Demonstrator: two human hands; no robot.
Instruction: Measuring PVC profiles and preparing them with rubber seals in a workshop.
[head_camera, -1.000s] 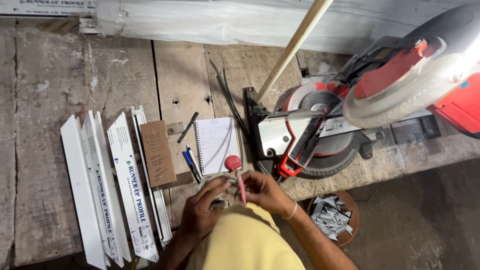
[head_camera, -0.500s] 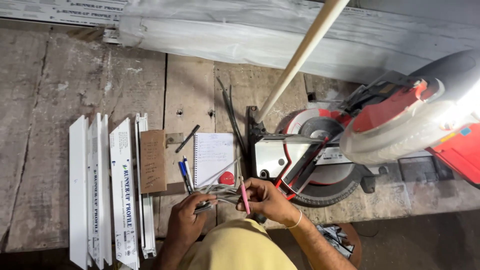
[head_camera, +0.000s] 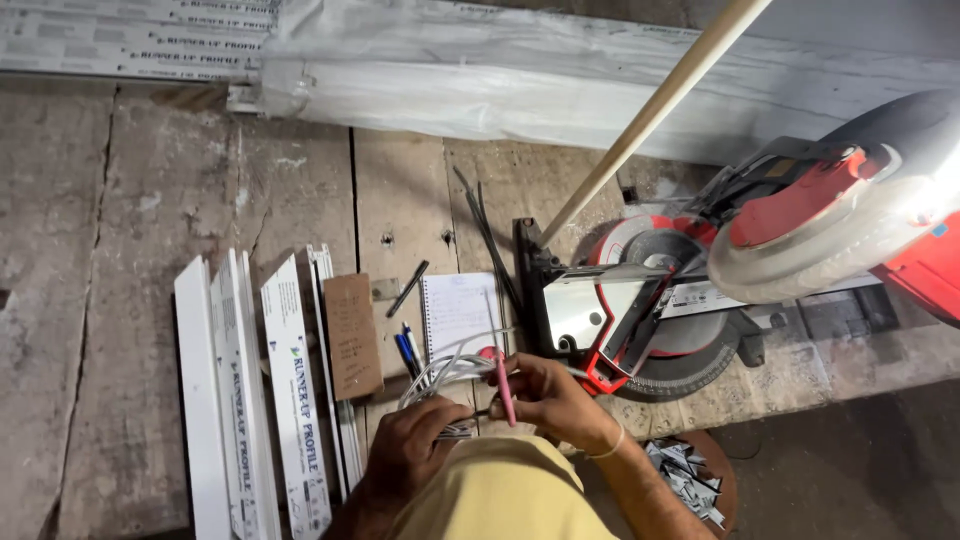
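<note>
Just in front of the notepad (head_camera: 458, 312), left hand (head_camera: 415, 445) grips white wires (head_camera: 440, 372); right hand (head_camera: 545, 395) fingers pinch a pink pen (head_camera: 503, 385).

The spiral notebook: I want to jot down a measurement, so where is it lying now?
In the head view the spiral notebook lies open on the wooden bench, just above the hands, between the brown cardboard piece and the miter saw.

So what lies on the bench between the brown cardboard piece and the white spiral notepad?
In the head view, blue pens and a dark pen lie between brown cardboard piece and white spiral notepad.
</note>
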